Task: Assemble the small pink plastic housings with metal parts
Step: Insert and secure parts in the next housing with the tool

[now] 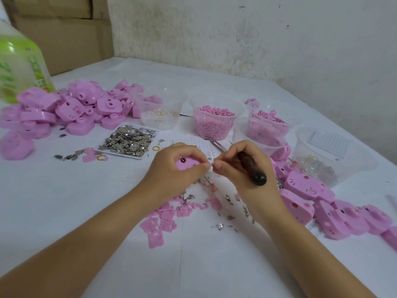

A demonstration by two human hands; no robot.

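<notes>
While both forearms reach forward over the counter [64, 201], my left grip [178, 168] curls around a pink housing [186, 164] near mid-counter, and my right grip [238, 166] holds a dark-handled tool [252, 168], fingertips pinched at the housing's edge.

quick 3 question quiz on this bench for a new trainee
1. True or false: the left hand grips a pink housing.
2. Which hand holds the dark-handled tool? A the right hand; B the left hand; C neither.
3. Fill in: the heap of loose metal parts lies in a flat white ____.

Key: 1 true; 2 A; 3 tray.
</notes>
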